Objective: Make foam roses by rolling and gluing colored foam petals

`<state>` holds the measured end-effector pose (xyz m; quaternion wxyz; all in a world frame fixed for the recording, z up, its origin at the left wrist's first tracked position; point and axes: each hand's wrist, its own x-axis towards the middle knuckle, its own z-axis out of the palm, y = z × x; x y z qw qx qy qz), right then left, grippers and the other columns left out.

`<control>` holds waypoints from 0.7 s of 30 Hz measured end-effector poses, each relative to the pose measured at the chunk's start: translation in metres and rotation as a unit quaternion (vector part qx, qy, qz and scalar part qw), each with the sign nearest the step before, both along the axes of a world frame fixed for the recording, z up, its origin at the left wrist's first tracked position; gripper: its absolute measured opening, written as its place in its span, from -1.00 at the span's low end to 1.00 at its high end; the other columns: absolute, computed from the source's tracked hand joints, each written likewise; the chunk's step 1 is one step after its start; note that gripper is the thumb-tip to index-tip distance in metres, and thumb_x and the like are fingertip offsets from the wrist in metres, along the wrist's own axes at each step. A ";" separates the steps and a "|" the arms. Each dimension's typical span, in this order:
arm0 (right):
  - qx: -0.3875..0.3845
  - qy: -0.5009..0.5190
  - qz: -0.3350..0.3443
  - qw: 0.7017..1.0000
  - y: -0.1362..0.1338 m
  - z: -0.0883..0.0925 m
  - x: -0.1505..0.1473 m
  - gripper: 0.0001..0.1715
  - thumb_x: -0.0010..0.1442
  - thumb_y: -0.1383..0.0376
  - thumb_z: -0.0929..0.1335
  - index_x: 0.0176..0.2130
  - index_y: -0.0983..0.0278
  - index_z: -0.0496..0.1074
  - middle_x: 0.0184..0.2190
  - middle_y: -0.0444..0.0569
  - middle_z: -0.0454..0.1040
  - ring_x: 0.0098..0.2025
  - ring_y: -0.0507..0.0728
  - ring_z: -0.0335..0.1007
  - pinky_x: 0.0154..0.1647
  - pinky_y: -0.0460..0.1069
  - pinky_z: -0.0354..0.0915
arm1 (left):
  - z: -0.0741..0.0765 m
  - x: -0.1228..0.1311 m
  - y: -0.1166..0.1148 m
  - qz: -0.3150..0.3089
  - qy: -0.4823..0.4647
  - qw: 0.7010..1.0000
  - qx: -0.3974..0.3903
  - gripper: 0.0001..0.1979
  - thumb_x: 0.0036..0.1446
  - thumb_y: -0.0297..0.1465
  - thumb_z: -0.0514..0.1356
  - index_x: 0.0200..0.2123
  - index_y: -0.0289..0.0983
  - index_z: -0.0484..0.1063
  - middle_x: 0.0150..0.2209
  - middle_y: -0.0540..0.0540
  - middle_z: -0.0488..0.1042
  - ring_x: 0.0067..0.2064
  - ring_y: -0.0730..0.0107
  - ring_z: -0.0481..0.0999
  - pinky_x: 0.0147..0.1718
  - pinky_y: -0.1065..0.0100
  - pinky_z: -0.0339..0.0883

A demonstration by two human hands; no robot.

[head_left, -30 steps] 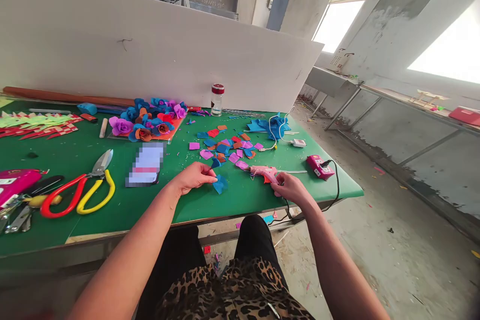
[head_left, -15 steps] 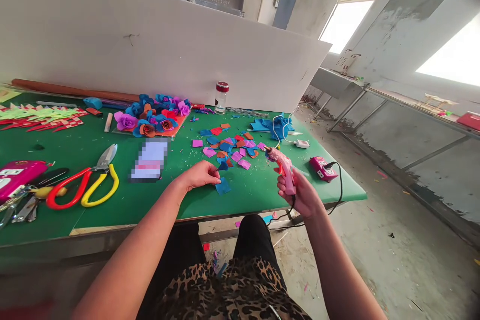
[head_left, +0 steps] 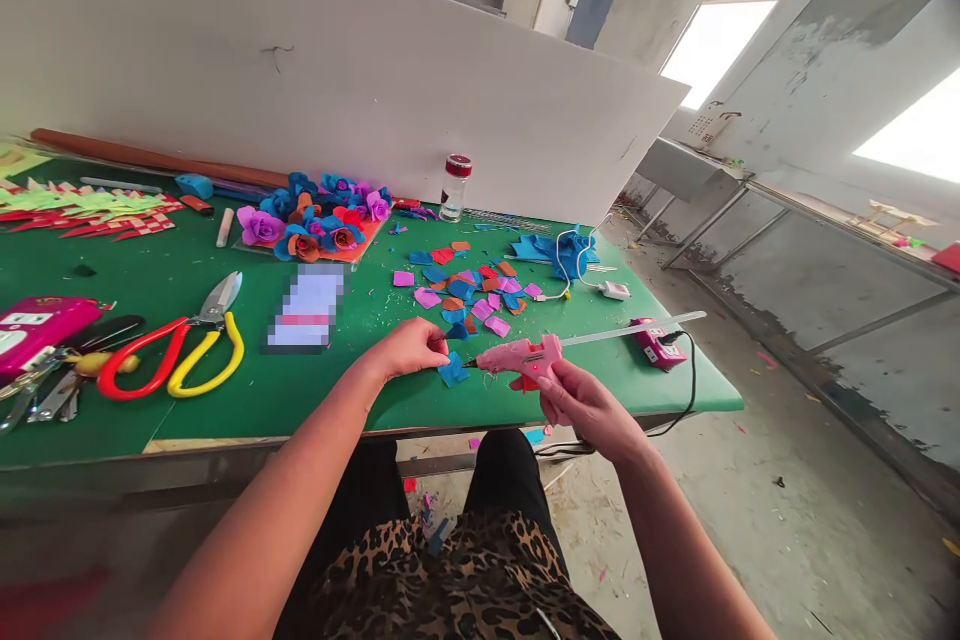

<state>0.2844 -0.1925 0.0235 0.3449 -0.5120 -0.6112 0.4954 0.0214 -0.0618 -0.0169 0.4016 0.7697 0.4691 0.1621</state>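
Observation:
My right hand (head_left: pixel 581 400) is wrapped round a pink hot glue gun (head_left: pixel 521 357), with a long clear glue stick (head_left: pixel 637 327) jutting from its back. The gun's nozzle points left, right by a blue paper piece (head_left: pixel 454 372). Thumb and fingers of my left hand (head_left: pixel 412 350) pinch that blue piece at its left edge, low over the table. Behind them lie scattered paper petals (head_left: pixel 465 288) in blue, purple, red and brown.
Finished paper flowers (head_left: pixel 315 220) sit at the back left, near a phone (head_left: pixel 306 307). Red-and-yellow scissors (head_left: pixel 180 345) and a pink power strip (head_left: pixel 49 335) lie left. A lidded jar (head_left: pixel 454 188) stands by the white board (head_left: pixel 360 70). Another pink socket box (head_left: pixel 660 344) is at right.
My right hand has turned the glue gun from pointing up and away to pointing left, bringing its nozzle to the blue paper. My left hand keeps its pinch.

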 end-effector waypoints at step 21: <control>0.124 -0.225 0.093 0.962 0.006 0.014 -0.022 -0.58 0.37 0.23 0.17 0.15 0.24 0.31 -0.33 -0.03 0.50 -0.39 0.08 0.37 -0.35 -0.08 0.25 | -0.005 -0.001 0.002 -0.004 0.001 1.000 0.004 -0.87 -0.20 -0.38 0.23 -0.51 -0.30 0.51 -0.52 -0.03 0.50 -0.44 0.36 0.41 -0.47 0.39 0.18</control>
